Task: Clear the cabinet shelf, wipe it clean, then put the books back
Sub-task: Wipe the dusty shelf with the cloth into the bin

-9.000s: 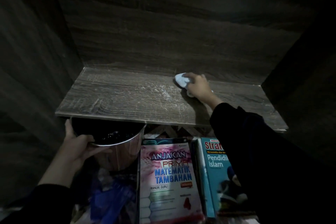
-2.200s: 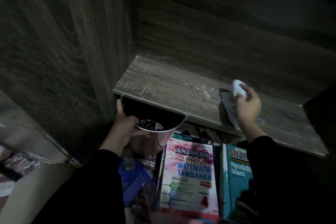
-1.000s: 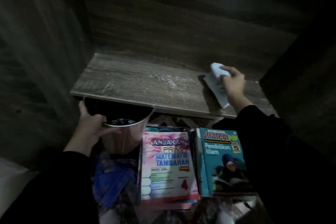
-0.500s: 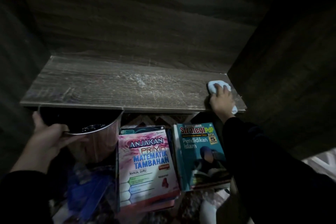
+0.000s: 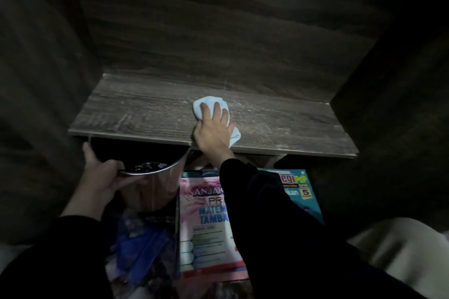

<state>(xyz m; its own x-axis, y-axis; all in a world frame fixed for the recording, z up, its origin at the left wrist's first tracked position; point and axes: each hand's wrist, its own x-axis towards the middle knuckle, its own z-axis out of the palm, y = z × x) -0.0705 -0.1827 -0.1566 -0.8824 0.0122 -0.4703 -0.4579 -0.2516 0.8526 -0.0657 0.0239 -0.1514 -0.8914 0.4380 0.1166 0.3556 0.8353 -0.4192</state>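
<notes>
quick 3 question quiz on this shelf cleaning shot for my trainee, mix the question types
1. True or false: the books stand on the shelf.
2. The left hand grips: A a cup, B the rim of the metal bin, C a brush.
3. Fill in: the right hand presses a ____ onto the shelf.
Key: 1 false, they lie below it; 2 B; 3 cloth.

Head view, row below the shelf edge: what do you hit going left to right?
left hand, gripping the bin's rim → metal bin → pink maths book → teal book. The right sleeve crosses both books, so it is left out.
</notes>
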